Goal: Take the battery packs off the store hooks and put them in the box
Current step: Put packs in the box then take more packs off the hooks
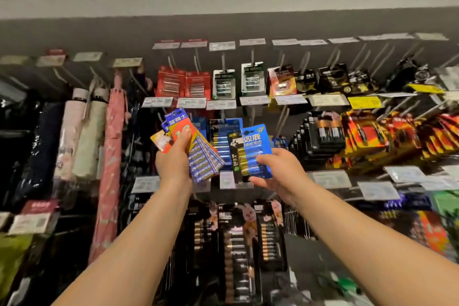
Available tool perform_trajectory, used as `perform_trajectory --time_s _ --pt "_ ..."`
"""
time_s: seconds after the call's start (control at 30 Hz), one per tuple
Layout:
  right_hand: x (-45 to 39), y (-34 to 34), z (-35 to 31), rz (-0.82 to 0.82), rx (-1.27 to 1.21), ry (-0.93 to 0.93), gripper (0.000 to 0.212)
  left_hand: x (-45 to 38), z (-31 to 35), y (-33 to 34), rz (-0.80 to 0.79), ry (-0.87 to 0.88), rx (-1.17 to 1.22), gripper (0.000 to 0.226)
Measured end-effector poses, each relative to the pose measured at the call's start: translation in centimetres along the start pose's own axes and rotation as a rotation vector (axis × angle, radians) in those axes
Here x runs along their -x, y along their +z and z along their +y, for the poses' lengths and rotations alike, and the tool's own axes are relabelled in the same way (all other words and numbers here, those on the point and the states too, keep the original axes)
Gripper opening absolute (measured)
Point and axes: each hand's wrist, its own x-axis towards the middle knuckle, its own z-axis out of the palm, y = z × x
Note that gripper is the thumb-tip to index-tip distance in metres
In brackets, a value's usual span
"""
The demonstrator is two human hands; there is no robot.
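My left hand (173, 159) grips a fanned stack of blue and orange battery packs (198, 154), held up in front of the display. My right hand (275, 169) holds a light blue battery pack (257, 149) by its lower right corner, with a black pack (236, 154) just behind it; whether the black one is in the hand or on a hook I cannot tell. More blue packs (223, 131) hang on the hooks behind both hands. No box is in view.
Rows of hooks carry red packs (171, 84), green-white packs (223, 84), black and orange packs (360, 136) to the right and black packs (238, 236) below. Folded umbrellas (111, 151) hang at the left. White price tags (330, 179) stick out on the hook ends.
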Motion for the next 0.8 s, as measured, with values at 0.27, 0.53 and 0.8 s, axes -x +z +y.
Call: perform_trajectory --time_s 0.27,0.53,0.8 --pt "-5.8 4.4 1.5 -0.064 0.033 -0.057 0.011 -8.1 1.3 -3.3 0.000 0.106 -0.022 0.033" --pt "-9.5 11.5 2.0 -0.032 -0.063 -0.016 0.003 -11.8 2.0 -5.8 -0.021 0.110 -0.030 0.040" --pt "-11.5 15.2 1.8 0.071 -0.145 -0.053 0.038 -13.4 1.1 -6.4 -0.019 0.101 -0.052 0.041"
